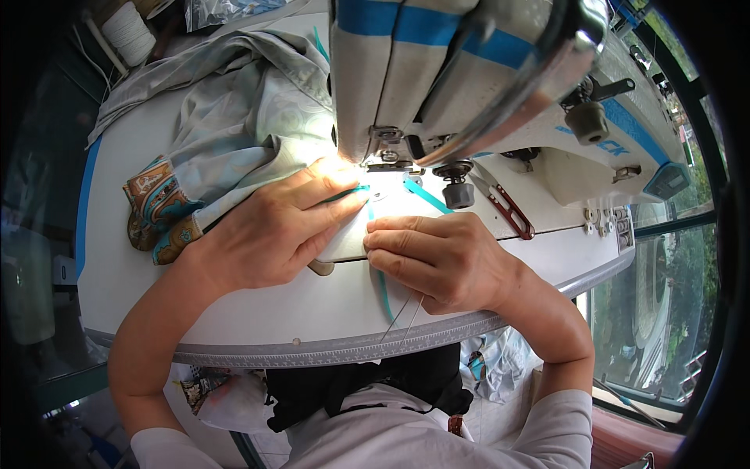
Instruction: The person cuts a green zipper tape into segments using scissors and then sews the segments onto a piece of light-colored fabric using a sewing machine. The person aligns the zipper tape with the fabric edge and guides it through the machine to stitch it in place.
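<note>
My left hand lies palm down just left of the needle area of a white and blue sewing machine. A narrow teal strip is pinched between its fingers. Grey-green patterned fabric spreads beside and behind that hand. My right hand is closed in front of the needle, fingertips together on the same teal strip or another piece of it; a tail hangs below toward the table edge. Two thin straight prongs or threads stick out under that hand; I cannot tell which. Bright lamp light washes out the stitching spot.
Red-handled snips lie right of the needle, near another teal piece. Several small bobbins sit at the table's right end. A ruler tape lines the front edge. A white thread cone stands far left.
</note>
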Demonstrator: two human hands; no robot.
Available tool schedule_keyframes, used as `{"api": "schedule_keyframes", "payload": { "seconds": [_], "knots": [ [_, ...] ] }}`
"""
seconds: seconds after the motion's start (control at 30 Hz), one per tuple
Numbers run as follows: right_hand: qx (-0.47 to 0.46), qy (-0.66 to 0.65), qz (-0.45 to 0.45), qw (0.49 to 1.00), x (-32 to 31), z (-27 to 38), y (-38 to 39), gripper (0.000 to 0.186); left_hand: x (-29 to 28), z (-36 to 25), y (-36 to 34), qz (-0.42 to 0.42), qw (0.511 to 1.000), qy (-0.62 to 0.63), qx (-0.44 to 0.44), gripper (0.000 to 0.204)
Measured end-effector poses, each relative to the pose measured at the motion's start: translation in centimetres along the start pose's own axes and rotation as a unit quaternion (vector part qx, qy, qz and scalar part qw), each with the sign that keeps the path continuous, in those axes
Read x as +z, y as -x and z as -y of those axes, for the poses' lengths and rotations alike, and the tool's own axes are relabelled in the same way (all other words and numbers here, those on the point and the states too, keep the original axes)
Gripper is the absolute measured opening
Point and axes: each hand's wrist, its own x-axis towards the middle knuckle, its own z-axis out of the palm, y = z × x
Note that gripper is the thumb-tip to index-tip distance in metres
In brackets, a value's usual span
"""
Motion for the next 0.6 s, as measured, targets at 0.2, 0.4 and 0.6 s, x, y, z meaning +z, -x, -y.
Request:
{"api": "schedule_keyframes", "payload": {
  "seconds": [0.2, 0.4, 0.6],
  "knots": [
    [0.008, -0.003, 0.005, 1.000, -0.02, -0.01, -0.07, 0.023, 0.08, 0.14, -0.04, -0.009, 1.000, -0.006, 0.006, 0.038],
    [0.016, -0.016, 0.005, 1.000, -0.03, 0.05, -0.26, 0.024, 0.20, 0.29, -0.01, -0.023, 1.000, -0.007, 0.013, 0.036],
    [0.021, -0.017, 0.012, 1.000, -0.26, 0.13, -0.49, 0.026, 0.36, 0.57, 0.01, -0.038, 0.999, -0.006, 0.024, 0.035]
  ]
}}
